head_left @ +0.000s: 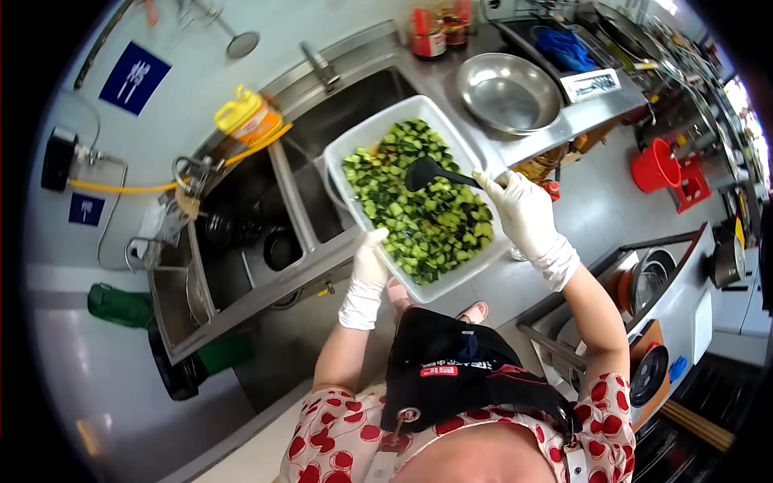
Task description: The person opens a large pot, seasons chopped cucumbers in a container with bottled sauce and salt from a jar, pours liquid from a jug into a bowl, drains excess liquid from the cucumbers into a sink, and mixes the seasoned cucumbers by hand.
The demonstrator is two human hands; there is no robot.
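A white rectangular tub (334,153) full of chopped green cucumber (419,213) is tilted at the sink's edge. My left hand (370,262), in a white glove, grips the tub's near left rim. In my gloved right hand (519,211) is the handle of a black ladle (420,173), whose bowl rests on the cucumber pieces. The right hand is just beyond the tub's right rim, its fingers closed round the handle.
Behind the tub is a steel double sink (282,173) with a faucet (322,68). A yellow bottle (245,114) stands at its back. On the right counter are a steel bowl (510,90) and red-lidded jars (428,36). A red bucket (655,167) stands farther right.
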